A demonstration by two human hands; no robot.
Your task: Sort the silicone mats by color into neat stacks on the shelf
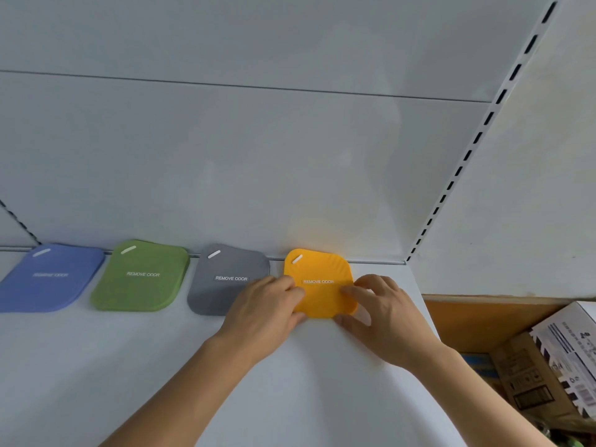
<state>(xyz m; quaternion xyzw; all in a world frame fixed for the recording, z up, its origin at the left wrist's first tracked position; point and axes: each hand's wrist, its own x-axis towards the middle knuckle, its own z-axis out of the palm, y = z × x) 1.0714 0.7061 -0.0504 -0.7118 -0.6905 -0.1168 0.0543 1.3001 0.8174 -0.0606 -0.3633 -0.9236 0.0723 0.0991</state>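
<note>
We judge sorting nearly done: blue (51, 277), green (142, 275) and grey stacks (222, 275) sit along the shelf (129, 366); our left hand (267, 312) and right hand (383, 314) pinch the yellow stack (319, 269), squaring it.

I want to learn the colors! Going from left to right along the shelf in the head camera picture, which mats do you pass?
blue mat stack → green mat stack → gray mat stack → yellow mat stack, which the left hand and right hand hold at its sides.
</note>
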